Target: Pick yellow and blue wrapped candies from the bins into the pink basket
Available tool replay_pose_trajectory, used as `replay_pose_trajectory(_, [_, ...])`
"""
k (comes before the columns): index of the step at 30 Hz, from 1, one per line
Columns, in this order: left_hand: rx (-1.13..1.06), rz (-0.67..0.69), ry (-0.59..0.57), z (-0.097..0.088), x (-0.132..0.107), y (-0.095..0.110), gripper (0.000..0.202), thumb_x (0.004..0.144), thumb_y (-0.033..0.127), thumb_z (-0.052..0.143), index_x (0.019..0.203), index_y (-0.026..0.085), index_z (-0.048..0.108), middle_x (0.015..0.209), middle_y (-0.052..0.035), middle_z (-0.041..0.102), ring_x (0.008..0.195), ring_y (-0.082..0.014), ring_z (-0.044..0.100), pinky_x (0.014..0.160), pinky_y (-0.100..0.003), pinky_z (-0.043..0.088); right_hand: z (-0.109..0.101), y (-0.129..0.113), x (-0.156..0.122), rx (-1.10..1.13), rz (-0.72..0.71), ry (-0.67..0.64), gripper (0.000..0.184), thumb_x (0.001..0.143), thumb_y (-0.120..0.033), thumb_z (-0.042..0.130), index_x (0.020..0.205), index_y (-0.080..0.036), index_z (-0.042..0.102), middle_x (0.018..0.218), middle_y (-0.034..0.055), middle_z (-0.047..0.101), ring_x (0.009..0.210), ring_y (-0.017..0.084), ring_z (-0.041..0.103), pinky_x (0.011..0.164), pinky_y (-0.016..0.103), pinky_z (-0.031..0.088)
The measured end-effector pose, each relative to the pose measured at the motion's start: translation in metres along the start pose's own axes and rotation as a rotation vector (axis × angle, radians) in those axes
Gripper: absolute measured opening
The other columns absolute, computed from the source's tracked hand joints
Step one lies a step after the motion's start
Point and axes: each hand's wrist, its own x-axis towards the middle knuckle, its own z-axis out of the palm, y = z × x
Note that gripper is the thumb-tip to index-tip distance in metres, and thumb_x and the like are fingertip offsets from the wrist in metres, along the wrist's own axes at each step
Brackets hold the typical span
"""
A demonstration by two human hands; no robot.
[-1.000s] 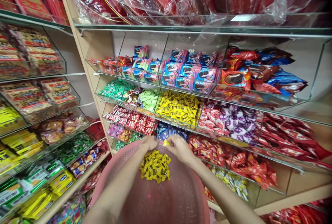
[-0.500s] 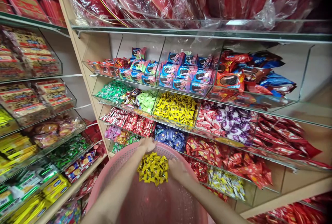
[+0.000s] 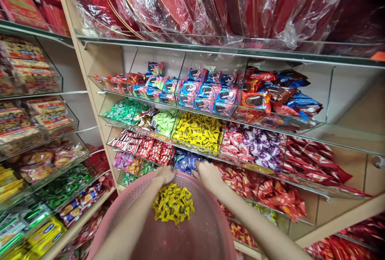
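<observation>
A large pink plastic basket with a perforated wall takes up the lower middle of the view. A small pile of yellow-wrapped candies lies inside it. My left hand is closed over the basket's far rim, its fingertips partly hidden. Just beyond that rim, my right hand reaches over a bin of blue-wrapped candies. Its thumb and fingers look parted, with nothing visible between them. Whether it touches the blue candies I cannot tell.
Clear-fronted bins hold more yellow candies, purple-wrapped sweets, red packets and blue cookie packs. A glass shelf edge runs above them. Another stocked shelf stands at left.
My right hand has risen from beside the yellow candies inside the basket to beyond the far rim. My left hand stays at the rim. The view has shifted slightly right.
</observation>
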Motion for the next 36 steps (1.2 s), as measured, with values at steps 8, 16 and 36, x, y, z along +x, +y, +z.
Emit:
replay_pose_trajectory(8, [-0.014,-0.012,0.037,0.003,-0.001,0.000,0.051,0.082,0.049,0.024,0.093,0.017,0.063,0.098,-0.0136,0.065,0.094,-0.0282,0.059,0.080,-0.038,0.042,-0.069,0.026,0.078,-0.155,0.209,0.329,0.027,0.083,-0.007,0.036,0.094,-0.008,0.061,0.087,0.0190,0.064,0.083,0.023,0.063,0.066,0.029,0.046])
replay_pose_trajectory(16, [-0.026,-0.014,0.039,0.002,0.000,-0.001,0.052,0.083,0.050,0.024,0.093,0.018,0.064,0.096,-0.0131,0.066,0.093,-0.0280,0.060,0.081,-0.039,0.042,-0.065,0.033,0.101,-0.122,0.253,0.260,0.022,0.081,-0.012,0.047,0.093,-0.009,0.065,0.089,0.0210,0.064,0.088,0.024,0.063,0.069,0.029,0.047])
replay_pose_trajectory(36, [-0.056,-0.049,0.029,0.008,-0.003,0.000,0.048,0.082,0.048,0.027,0.098,0.019,0.061,0.101,-0.0122,0.065,0.094,-0.0271,0.059,0.079,-0.036,0.042,0.044,-0.011,0.002,0.166,0.022,0.019,0.026,0.082,-0.035,0.043,0.081,-0.018,0.062,0.083,0.0097,0.065,0.079,0.019,0.061,0.060,0.023,0.037])
